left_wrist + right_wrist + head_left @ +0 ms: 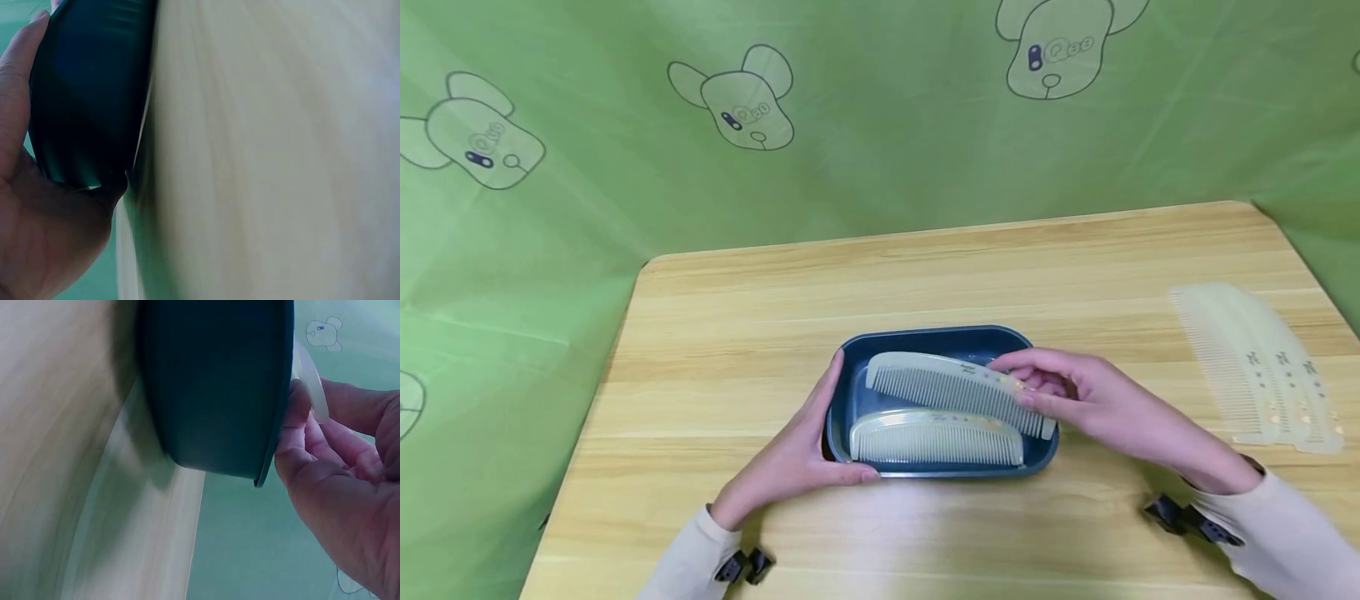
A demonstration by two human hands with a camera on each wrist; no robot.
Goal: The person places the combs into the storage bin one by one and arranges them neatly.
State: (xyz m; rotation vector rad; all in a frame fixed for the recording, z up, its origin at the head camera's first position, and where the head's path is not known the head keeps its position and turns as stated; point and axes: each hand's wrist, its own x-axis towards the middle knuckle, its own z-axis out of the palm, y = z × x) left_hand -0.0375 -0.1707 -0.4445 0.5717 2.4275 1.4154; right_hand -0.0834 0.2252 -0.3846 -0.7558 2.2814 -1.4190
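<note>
A dark blue plastic box (925,337) stands on the table. Its left end sits in my left hand (797,454), thumb along the near side and fingers round the far left corner; the left wrist view shows this hand (50,231) against the box wall (87,94). My right hand (1082,396) pinches the right end of a pale translucent comb (940,379), slanting over the box with teeth toward me. In the right wrist view, the comb's end (315,394) shows between thumb and fingers above the rim. Another pale comb (936,440) lies inside along the near wall.
At the right of the wooden table (737,308), several similar combs (1262,367) lie overlapped like a fan, with small printed marks. Behind the table hangs a green cloth (880,167) with cartoon animal heads. Each sleeve carries a small black device (745,567).
</note>
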